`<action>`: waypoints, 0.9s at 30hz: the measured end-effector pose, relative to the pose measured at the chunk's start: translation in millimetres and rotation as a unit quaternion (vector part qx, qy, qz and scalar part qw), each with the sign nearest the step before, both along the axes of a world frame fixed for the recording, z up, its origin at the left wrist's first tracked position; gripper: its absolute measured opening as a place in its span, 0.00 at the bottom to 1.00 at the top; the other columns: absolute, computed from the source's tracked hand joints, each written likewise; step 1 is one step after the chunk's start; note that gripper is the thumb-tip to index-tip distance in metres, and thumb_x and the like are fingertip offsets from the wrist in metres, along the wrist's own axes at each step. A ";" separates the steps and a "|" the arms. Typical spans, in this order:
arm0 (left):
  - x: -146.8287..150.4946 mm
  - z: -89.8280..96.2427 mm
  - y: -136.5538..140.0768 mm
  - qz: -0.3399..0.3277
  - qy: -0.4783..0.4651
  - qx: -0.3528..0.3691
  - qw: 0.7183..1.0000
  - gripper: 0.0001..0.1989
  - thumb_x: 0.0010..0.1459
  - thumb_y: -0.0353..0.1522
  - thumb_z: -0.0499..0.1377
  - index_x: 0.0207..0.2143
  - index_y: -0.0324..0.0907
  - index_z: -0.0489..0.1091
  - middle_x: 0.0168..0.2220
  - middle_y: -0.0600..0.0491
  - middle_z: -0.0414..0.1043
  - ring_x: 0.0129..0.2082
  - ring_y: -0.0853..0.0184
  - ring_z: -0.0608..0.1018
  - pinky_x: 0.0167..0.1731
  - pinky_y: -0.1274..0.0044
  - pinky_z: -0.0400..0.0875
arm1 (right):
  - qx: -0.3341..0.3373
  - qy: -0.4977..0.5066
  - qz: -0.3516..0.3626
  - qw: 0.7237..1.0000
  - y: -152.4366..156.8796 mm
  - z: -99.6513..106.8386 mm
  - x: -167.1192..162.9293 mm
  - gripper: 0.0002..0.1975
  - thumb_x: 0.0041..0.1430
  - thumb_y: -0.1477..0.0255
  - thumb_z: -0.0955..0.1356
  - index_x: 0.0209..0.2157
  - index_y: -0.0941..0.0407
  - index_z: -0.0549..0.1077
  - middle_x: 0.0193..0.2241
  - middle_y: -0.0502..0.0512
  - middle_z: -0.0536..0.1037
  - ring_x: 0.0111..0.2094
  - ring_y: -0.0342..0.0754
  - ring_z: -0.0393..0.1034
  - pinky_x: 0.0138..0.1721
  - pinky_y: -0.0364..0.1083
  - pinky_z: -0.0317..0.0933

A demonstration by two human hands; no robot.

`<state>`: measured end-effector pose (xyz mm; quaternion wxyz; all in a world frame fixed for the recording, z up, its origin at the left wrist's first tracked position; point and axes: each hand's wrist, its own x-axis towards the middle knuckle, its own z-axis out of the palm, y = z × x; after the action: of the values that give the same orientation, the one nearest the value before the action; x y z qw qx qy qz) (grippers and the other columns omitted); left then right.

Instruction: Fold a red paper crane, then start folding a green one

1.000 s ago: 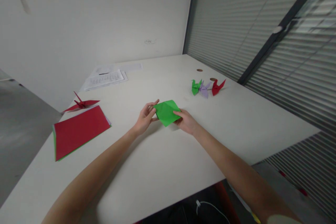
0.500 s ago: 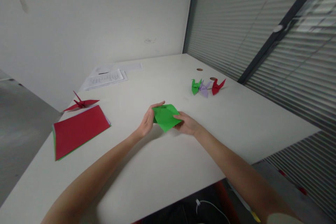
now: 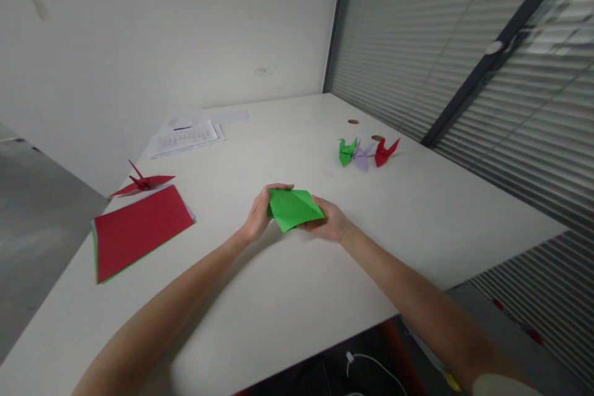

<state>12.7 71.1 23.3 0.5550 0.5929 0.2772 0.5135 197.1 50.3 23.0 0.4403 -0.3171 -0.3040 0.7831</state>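
Note:
A folded sheet of green origami paper (image 3: pixel 293 209) is held just above the white table (image 3: pixel 260 322), with creases showing on its face. My left hand (image 3: pixel 260 213) grips its left side, fingers along the far edge. On the right, my right hand (image 3: pixel 327 221) closes around the other side, its fingers partly hidden beneath the paper. Farther off to the right stand three folded paper cranes: a green crane (image 3: pixel 346 152), a lilac crane (image 3: pixel 362 156) and a red crane (image 3: pixel 385 152).
At the left lies a stack of coloured paper (image 3: pixel 143 232), red on top, with a red crane with spread wings (image 3: pixel 143 183) behind it. Printed sheets (image 3: pixel 185 139) lie at the back left. Window blinds (image 3: pixel 385 43) border the table's right side.
The green paper has tilted and turned slightly between my hands. My right thumb, which lay on top of the paper, has moved back to its edge.

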 end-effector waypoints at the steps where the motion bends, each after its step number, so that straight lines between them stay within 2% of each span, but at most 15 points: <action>1: 0.1 -0.4 0.1 -0.003 -0.006 -0.001 1.000 0.27 0.63 0.53 0.47 0.47 0.44 0.72 0.53 0.46 0.73 0.55 0.56 0.73 0.55 0.65 0.66 | -0.003 0.005 -0.002 1.000 -0.4 -0.1 0.1 0.13 0.61 0.65 0.62 0.43 0.57 0.72 0.42 0.61 0.79 0.47 0.55 0.72 0.50 0.57 0.66; 5: 0.1 -1.7 0.8 -0.016 -0.023 -0.005 1.000 0.25 0.65 0.51 0.46 0.47 0.43 0.71 0.52 0.46 0.74 0.54 0.57 0.73 0.54 0.64 0.67 | -0.007 0.018 0.000 1.000 -2.2 1.4 0.9 0.14 0.57 0.69 0.63 0.43 0.57 0.71 0.43 0.62 0.78 0.47 0.55 0.72 0.51 0.57 0.65; 12: 0.8 -1.2 1.4 -0.016 -0.021 -0.040 0.999 0.27 0.62 0.54 0.49 0.46 0.43 0.71 0.51 0.44 0.74 0.52 0.56 0.75 0.52 0.63 0.69 | 0.035 0.003 0.019 0.999 -3.6 5.5 0.0 0.18 0.51 0.69 0.62 0.44 0.57 0.69 0.45 0.63 0.77 0.48 0.57 0.70 0.52 0.59 0.64; 15: 1.3 -3.3 3.1 -0.018 -0.032 -0.048 0.998 0.26 0.62 0.53 0.49 0.46 0.42 0.71 0.51 0.44 0.75 0.52 0.56 0.75 0.52 0.63 0.69 | 0.012 0.028 0.013 0.999 -3.8 7.3 -0.6 0.18 0.52 0.68 0.61 0.44 0.57 0.69 0.44 0.63 0.78 0.48 0.57 0.70 0.52 0.59 0.63; 18: 1.2 -6.2 4.8 -0.013 -0.031 -0.029 0.999 0.25 0.65 0.51 0.47 0.46 0.42 0.71 0.51 0.45 0.75 0.53 0.56 0.74 0.54 0.63 0.67 | -0.018 0.064 0.011 0.998 -3.6 6.7 0.1 0.18 0.59 0.61 0.60 0.43 0.57 0.71 0.41 0.62 0.79 0.45 0.55 0.72 0.51 0.57 0.63; 20: 1.4 -7.5 4.8 -0.010 -0.018 -0.009 1.000 0.25 0.66 0.50 0.46 0.48 0.42 0.71 0.51 0.45 0.74 0.53 0.57 0.74 0.55 0.64 0.66 | -0.025 0.088 0.033 0.995 -3.6 5.7 1.3 0.25 0.63 0.53 0.57 0.44 0.58 0.72 0.40 0.61 0.80 0.44 0.54 0.72 0.50 0.55 0.63; 23: 2.9 -8.1 2.9 -0.014 -0.005 0.012 1.000 0.25 0.67 0.49 0.45 0.48 0.42 0.71 0.52 0.45 0.74 0.53 0.58 0.74 0.55 0.64 0.65 | -0.030 0.118 0.073 0.990 -4.1 5.5 2.9 0.37 0.61 0.43 0.53 0.45 0.59 0.73 0.39 0.61 0.80 0.43 0.52 0.74 0.50 0.52 0.64; 27: 5.8 -8.3 -0.2 -0.023 -0.019 0.001 1.000 0.25 0.67 0.49 0.45 0.48 0.43 0.71 0.52 0.45 0.74 0.53 0.58 0.74 0.54 0.65 0.66 | -0.050 0.148 0.080 0.984 -5.7 8.6 2.7 0.44 0.58 0.38 0.48 0.44 0.61 0.74 0.37 0.61 0.81 0.41 0.51 0.75 0.50 0.50 0.64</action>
<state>18.5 70.9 15.0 0.5716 0.5897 0.2521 0.5119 199.8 44.6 31.7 0.4000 -0.1939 -0.2198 0.8684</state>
